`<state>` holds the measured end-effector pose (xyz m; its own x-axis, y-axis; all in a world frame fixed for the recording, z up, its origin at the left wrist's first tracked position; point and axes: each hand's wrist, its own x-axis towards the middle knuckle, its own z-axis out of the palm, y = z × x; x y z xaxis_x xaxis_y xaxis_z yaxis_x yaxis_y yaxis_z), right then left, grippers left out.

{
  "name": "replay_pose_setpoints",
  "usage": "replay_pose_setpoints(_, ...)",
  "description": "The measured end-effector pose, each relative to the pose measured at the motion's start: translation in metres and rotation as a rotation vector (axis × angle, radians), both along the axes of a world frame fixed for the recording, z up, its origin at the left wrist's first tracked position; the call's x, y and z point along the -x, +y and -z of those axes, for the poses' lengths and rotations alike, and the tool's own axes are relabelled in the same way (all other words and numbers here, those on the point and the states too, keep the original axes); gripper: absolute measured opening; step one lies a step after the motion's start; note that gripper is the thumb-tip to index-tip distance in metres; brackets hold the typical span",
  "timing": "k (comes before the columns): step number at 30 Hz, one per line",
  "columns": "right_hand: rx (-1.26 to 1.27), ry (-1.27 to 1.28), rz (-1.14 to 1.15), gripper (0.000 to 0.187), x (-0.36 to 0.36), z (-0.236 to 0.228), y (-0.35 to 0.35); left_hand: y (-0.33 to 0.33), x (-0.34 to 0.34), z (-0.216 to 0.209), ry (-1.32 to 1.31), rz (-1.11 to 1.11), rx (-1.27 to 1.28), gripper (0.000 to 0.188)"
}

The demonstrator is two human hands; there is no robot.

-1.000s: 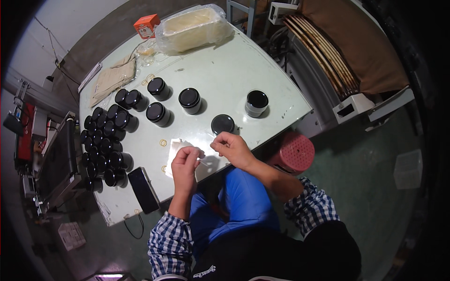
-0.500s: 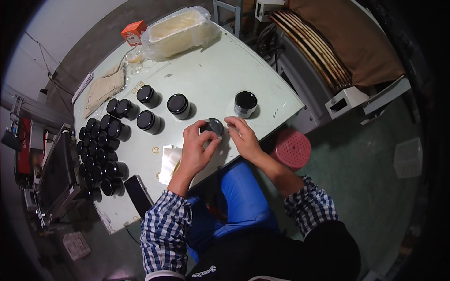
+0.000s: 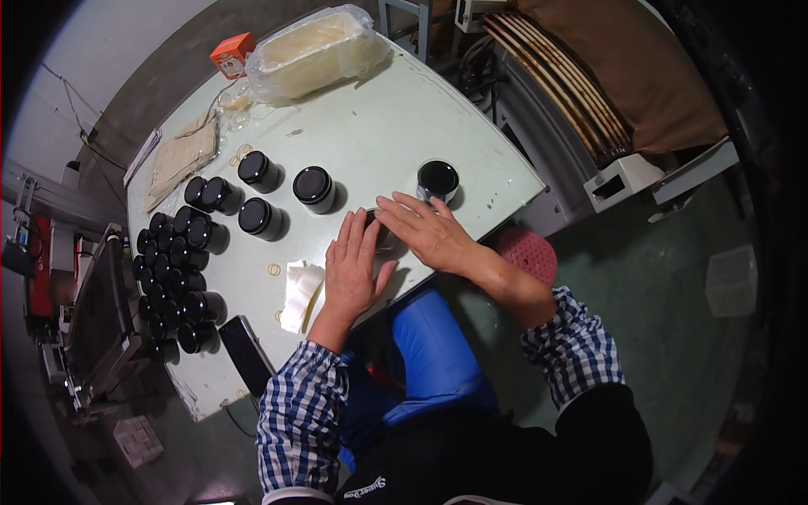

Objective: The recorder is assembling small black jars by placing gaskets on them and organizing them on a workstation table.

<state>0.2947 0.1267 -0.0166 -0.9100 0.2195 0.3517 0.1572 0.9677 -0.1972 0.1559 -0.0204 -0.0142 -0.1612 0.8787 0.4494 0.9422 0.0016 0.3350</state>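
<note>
The dark-lidded jar stands on the tabletop, close to its near edge, in the space between the two hands. Much of it is hidden: the left hand covers its left side, the right hand reaches over it from the right, and only a bit of lid and clear wall shows between them.

The left grip is spread, with its fingers long and nearly straight, pointing away from the body, and the thumb standing apart toward the right. The right grip is also loose, its fingers stretched out and slanting up to the left across the lid, back of the hand upward. How firmly either hand presses on the jar cannot be told.

The left forearm rises from the lower edge in a checked sleeve; the right one comes in from the lower right, bent at the elbow, and angles inward.

Just beyond the right hand is another jar, partly overlapped by one outer finger; contact there is unclear. White paper lies just left of the left hand, and a phone lies farther left, near the edge.
</note>
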Motion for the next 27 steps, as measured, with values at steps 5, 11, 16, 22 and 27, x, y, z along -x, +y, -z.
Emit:
replay_pose_setpoints(5,-0.031,-0.009,0.013,0.058,-0.004,0.005,-0.001,0.0,-0.002,0.003,0.096,-0.052,0.161,0.077)
replay_pose_setpoints(11,-0.094,-0.003,0.032,0.048,-0.005,0.004,-0.003,-0.001,-0.001,0.004,0.062,-0.035,0.159,0.076)
replay_pose_setpoints(16,0.03,-0.042,0.036,0.061,-0.001,-0.013,-0.007,-0.001,0.003,0.003,0.048,-0.071,0.145,0.077)
replay_pose_setpoints(22,0.057,-0.095,-0.002,0.058,0.005,0.0,-0.005,0.0,0.005,0.006,0.052,-0.074,0.166,0.078)
replay_pose_setpoints(27,0.01,-0.112,0.025,0.06,0.004,-0.003,-0.006,-0.002,0.005,0.001,0.015,-0.067,0.141,0.079)
